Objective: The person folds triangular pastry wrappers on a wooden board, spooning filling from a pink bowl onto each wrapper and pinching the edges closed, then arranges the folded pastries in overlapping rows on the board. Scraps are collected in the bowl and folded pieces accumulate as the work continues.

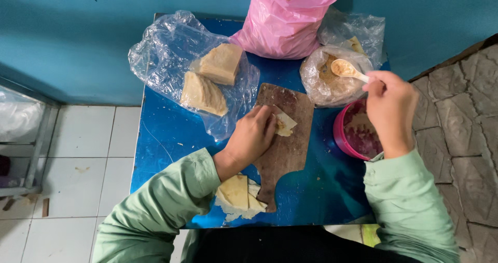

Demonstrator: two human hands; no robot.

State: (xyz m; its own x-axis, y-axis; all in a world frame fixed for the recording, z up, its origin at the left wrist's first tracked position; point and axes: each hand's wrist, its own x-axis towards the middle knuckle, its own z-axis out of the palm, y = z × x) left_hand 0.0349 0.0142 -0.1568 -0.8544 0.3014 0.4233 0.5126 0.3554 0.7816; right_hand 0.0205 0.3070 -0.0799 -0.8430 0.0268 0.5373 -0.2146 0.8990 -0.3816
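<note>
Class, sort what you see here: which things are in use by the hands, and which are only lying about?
In use: left hand, wrapper, board, right hand, spoon, filling bag.
Lying about: pink bag, clear bag, pink bowl, wrapper stack.

You had a glossy blue tabletop (171,133) under you, smooth and reflective, dusted with pale crumbs. The dark brown wooden board (290,149) on it looked matt and worn. Your left hand (252,137) pressed a thin, pale, matt dough sheet (285,124) onto that wood. Your right hand (390,110) held a smooth cream plastic spoon (346,69) carrying grainy filling. At the far left, a crinkled clear plastic bag (161,50) shone around dry, matt wrapper stacks (222,63). The far pink plastic bag (282,27) looked soft and semi-glossy. Your sleeves (161,206) were matt pale green cloth.
</note>
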